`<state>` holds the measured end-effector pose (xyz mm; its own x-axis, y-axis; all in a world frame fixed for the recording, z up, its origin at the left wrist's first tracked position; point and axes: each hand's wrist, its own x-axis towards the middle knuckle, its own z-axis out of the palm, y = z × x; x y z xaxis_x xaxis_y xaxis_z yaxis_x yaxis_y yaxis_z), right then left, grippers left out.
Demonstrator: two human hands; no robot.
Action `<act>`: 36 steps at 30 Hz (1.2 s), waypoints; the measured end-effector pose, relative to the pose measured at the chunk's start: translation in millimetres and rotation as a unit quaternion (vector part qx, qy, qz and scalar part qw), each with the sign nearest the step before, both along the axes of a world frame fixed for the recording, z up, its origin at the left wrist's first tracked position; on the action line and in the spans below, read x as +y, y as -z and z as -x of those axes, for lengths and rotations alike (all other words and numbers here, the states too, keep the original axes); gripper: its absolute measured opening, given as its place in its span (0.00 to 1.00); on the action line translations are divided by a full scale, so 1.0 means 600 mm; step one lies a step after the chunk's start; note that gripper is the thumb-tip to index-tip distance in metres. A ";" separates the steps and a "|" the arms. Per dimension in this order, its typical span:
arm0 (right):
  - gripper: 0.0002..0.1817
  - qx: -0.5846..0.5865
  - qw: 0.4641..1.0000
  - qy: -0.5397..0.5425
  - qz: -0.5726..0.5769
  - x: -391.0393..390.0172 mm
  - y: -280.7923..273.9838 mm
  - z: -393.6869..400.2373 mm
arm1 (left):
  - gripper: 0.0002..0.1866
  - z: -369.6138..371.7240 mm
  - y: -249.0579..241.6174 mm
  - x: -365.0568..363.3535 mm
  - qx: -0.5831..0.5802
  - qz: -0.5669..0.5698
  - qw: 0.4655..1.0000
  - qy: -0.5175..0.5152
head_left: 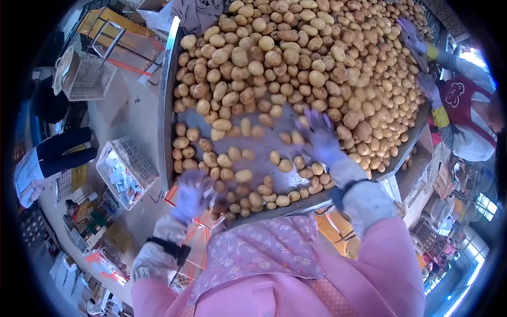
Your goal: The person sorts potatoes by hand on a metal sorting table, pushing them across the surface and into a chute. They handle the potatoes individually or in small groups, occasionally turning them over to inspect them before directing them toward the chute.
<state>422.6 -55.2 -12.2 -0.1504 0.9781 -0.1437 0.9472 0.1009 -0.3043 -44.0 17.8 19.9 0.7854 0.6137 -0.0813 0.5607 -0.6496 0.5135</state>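
Note:
A big heap of potatoes (317, 79) covers the back and right of a metal sorting table (274, 145). My right hand (321, 140), in a purple glove, reaches over the tabletop with its fingers spread, touching or just above potatoes at the heap's near edge. My left hand (193, 196), gloved too, is at the table's front left edge beside some loose potatoes (224, 174). Motion smears its fingers, so whether it holds anything is hidden. Several potatoes in the middle of the table look blurred. More potatoes line the front rim.
Across the heap at the right, a co-worker's purple-gloved hands (430, 87) touch the potatoes. A white crate (127, 171) with plastic bags inside stands on the floor at left, near another person (53, 158). A grey cloth (198, 15) lies at the table's far left corner.

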 end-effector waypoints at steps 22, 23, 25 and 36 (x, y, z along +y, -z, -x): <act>0.33 -0.063 0.978 -0.138 0.141 -0.072 -0.054 0.080 | 0.30 -0.003 -0.034 -0.093 0.051 0.127 0.990 0.027; 0.34 -0.134 0.984 -0.096 0.070 -0.046 -0.040 0.045 | 0.30 0.002 -0.020 -0.088 0.053 0.125 0.990 0.023; 0.37 -0.046 0.994 0.046 -0.083 0.040 -0.015 0.011 | 0.31 0.003 0.020 -0.073 -0.017 0.026 0.971 -0.235; 0.32 0.025 0.999 0.036 0.011 -0.093 -0.045 0.180 | 0.30 -0.114 -0.029 -0.032 0.129 0.096 0.951 -0.262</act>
